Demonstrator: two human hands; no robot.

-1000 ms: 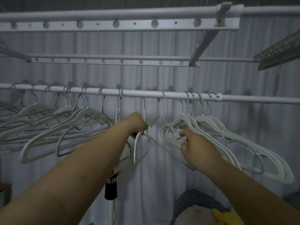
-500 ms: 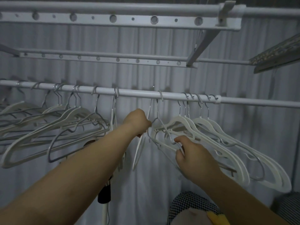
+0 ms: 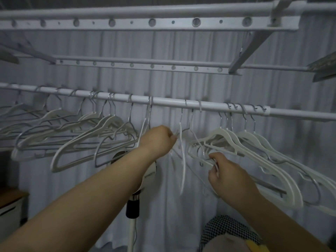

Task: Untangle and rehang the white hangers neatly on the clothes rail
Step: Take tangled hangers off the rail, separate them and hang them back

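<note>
While reaching up under the clothes rail (image 3: 163, 103), curls the left hand (image 3: 158, 139) shut on thin wire of the middle hangers (image 3: 183, 160), two of them hooked side by side on the rail, one white and edge-on. Too blurred at the fingertips to tell which of the two sits in the grip.

Pinches with the right hand (image 3: 227, 176) the near shoulder tips of the right bunch of white hangers (image 3: 247, 136), thumb on top, fingers curled beneath. Right bunch: hooks close together near a joint in the rail, bodies fanning down to the right, grey wire ones mixed in.

Left of the left hand, a larger bunch (image 3: 107, 120), hooks spread along the rail, bodies overlapping and slanting leftward.

Higher up, two perforated bars (image 3: 131, 22); behind, a pleated white curtain (image 3: 181, 84). Below the left forearm, a white stand pole (image 3: 131, 231) with a dark collar; at bottom right, checked cloth (image 3: 227, 226).
</note>
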